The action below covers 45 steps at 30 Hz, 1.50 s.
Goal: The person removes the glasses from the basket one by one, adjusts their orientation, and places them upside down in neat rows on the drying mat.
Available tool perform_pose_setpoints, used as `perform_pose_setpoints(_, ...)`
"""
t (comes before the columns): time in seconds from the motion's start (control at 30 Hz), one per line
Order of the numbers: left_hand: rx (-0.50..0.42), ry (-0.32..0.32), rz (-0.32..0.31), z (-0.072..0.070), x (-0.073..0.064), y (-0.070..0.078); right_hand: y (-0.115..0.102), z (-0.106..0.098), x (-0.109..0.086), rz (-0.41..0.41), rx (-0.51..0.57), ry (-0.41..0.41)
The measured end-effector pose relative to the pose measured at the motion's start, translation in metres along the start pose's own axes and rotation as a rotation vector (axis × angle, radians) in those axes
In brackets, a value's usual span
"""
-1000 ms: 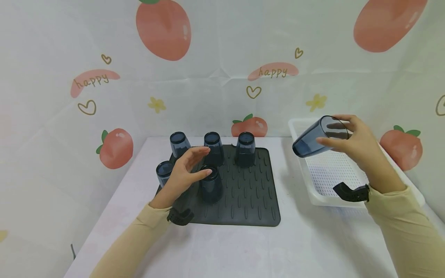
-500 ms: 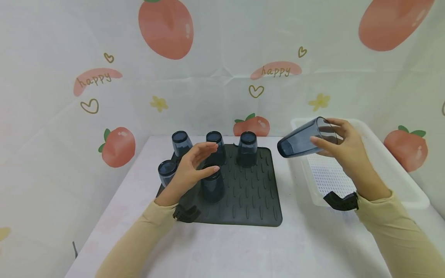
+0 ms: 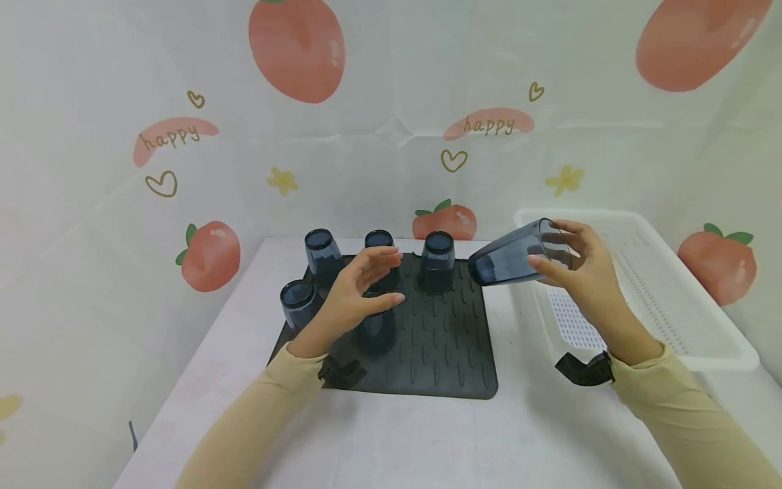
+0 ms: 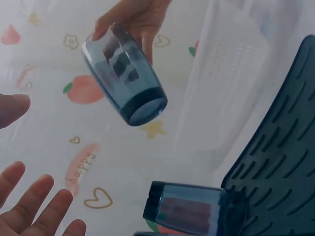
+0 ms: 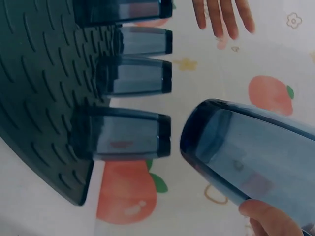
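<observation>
My right hand [image 3: 583,272] grips a blue-tinted drinking glass [image 3: 508,255] near its open end. The glass is tilted almost sideways, its thick base pointing left toward the dark ribbed mat [image 3: 440,370]. In the left wrist view the same glass [image 4: 123,73] hangs in the air, base downward. My left hand [image 3: 354,299] hovers over the mat's left part, fingers apart and holding nothing. Behind and below it, several matching glasses stand upside down on the mat, among them a back-left glass [image 3: 324,255], a back-right glass [image 3: 438,255] and a front glass [image 3: 375,336] partly hidden by my hand.
A white perforated plastic basket [image 3: 702,360] stands on the right, partly behind my right arm. The white table [image 3: 464,441] extends in front of the mat. A patterned cloth wall [image 3: 366,163] rises behind everything.
My right hand has carried the glass left and slightly down, from over the basket to near the mat's right edge. My left hand has shifted a little to the right.
</observation>
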<state>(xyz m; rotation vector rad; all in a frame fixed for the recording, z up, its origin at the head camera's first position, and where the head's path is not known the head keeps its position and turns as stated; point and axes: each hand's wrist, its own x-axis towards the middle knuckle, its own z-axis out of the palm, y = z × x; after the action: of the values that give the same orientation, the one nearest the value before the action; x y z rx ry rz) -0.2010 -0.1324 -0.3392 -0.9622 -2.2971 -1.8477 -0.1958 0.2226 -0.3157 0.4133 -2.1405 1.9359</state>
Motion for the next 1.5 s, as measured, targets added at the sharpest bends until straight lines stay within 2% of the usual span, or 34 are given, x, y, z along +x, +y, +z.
perform_pose_setpoints(0.27,-0.007,-0.044,0.001,0.012,0.006,0.001,0.001,0.015,-0.010,-0.046,0.018,-0.009)
perform_pose_setpoints(0.53,-0.079,-0.083,-0.021,0.026,0.009,0.000,0.006,0.028,-0.017,-0.085,0.070,-0.040)
perform_pose_setpoints(0.77,-0.114,-0.102,-0.043,0.037,0.013,-0.002,0.006,0.037,-0.022,-0.127,0.110,-0.035)
perform_pose_setpoints(1.13,-0.139,-0.114,-0.112,0.051,0.019,0.000,0.005,0.046,-0.028,-0.178,0.139,-0.021)
perform_pose_setpoints(1.5,-0.185,-0.141,-0.107,0.061,0.022,0.000,0.004,0.054,-0.035,-0.206,0.172,-0.043)
